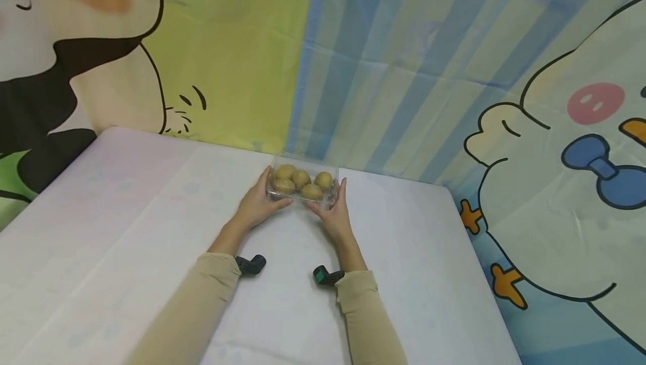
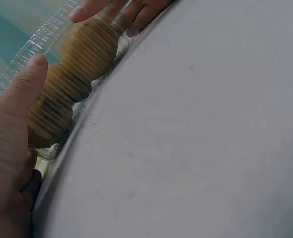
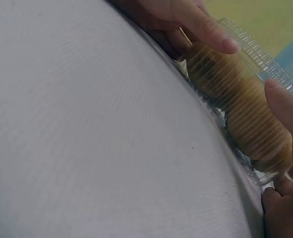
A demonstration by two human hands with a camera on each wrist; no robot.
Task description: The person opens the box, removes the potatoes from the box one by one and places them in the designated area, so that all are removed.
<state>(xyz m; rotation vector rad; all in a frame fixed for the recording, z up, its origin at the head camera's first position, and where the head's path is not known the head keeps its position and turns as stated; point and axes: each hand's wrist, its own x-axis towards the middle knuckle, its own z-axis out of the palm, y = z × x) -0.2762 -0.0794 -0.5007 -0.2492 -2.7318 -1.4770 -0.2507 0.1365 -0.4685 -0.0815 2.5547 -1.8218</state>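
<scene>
A clear plastic box (image 1: 303, 195) with ribbed walls holds several round, yellow-brown fruits (image 1: 301, 178), egg-like in shape. My left hand (image 1: 256, 203) grips its left end, thumb along the near wall. At the opposite end, my right hand (image 1: 334, 213) holds it the same way, fingers up along the side. Through the ribbed wall in the left wrist view, fruits (image 2: 89, 49) show side by side, and the left thumb (image 2: 30, 82) presses on that wall. The right thumb (image 3: 280, 101) lies against the wall in the right wrist view. The box's underside is close over the white tabletop.
A white-covered table (image 1: 424, 241) spreads under both arms, its far edge just behind the box. Behind it hangs a cloth backdrop (image 1: 242, 62) with cartoon figures and blue stripes. Each wrist carries a small black camera mount (image 1: 250, 266).
</scene>
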